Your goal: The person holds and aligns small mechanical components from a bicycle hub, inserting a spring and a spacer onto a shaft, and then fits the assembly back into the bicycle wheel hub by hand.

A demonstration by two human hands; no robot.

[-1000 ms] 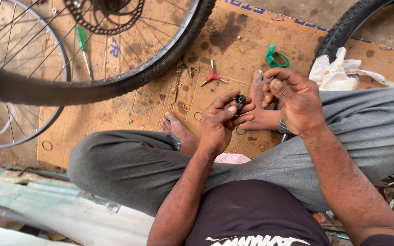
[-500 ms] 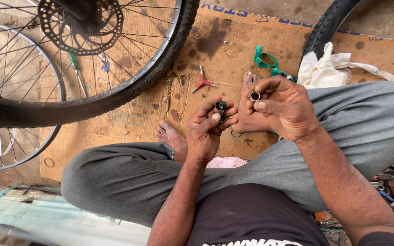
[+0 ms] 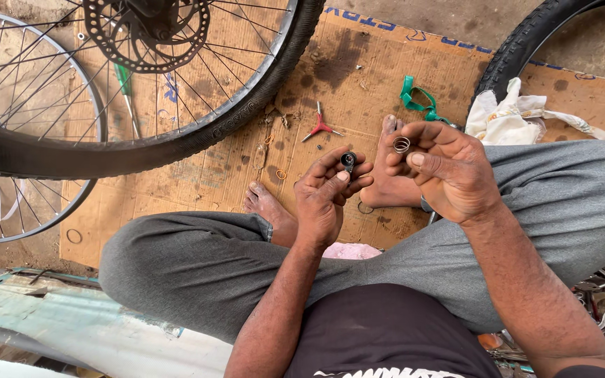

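My left hand (image 3: pixel 327 199) pinches a small dark cylindrical part (image 3: pixel 348 160) at its fingertips. Just beside it, apart, my right hand (image 3: pixel 449 171) holds a small metal ring (image 3: pixel 401 145) between thumb and forefinger. Beyond my fingers, on the stained cardboard (image 3: pixel 358 84), lie a red three-armed wrench (image 3: pixel 320 127) and a green strap (image 3: pixel 414 98); a bicycle wheel (image 3: pixel 176 84) stands farther left.

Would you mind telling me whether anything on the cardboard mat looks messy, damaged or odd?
The cardboard mat is blotched with dark stains, heaviest beside the bicycle tyre. Small rings and the red three-armed tool lie scattered loose on it. A crumpled white rag sits at its right edge.
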